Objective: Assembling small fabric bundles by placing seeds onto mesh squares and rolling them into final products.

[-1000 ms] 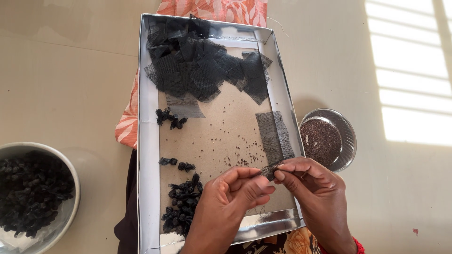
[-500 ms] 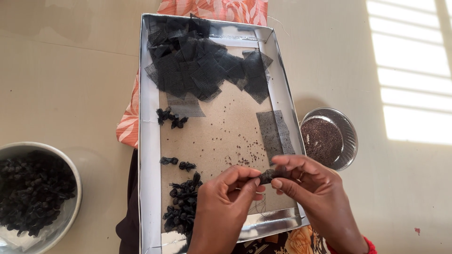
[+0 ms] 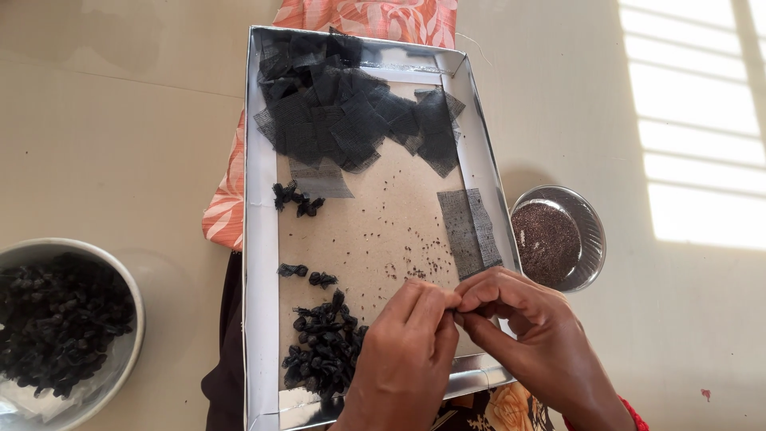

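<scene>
The left hand (image 3: 407, 359) and the right hand (image 3: 531, 343) met over the near end of the shallow silver-edged tray (image 3: 259, 239), fingertips pressed together at one spot. Both sets of fingers were curled and pinched inward; whatever they held between them was hidden by the fingers, so it could not be told what it was. The wrists came up from the bottom edge of the view, knuckles upward.

Just left of the hands, on the tray's brown floor, lay a heap of small tied black bundles (image 3: 323, 351), with two stray bundles (image 3: 307, 275) a little farther up and another small cluster (image 3: 297, 199) above those. Right beside the right hand lay flat grey mesh squares (image 3: 469, 231). Loose dark seeds (image 3: 403, 247) were scattered between. At the far end a pile of black mesh squares (image 3: 351, 112) filled the tray.

Outside the tray, on the pale floor (image 3: 120, 120), a small steel bowl of dark seeds (image 3: 554, 238) stood to the right, and a large steel bowl of black bundles (image 3: 64, 327) stood well apart to the left. Orange patterned cloth (image 3: 227, 215) showed under the tray.
</scene>
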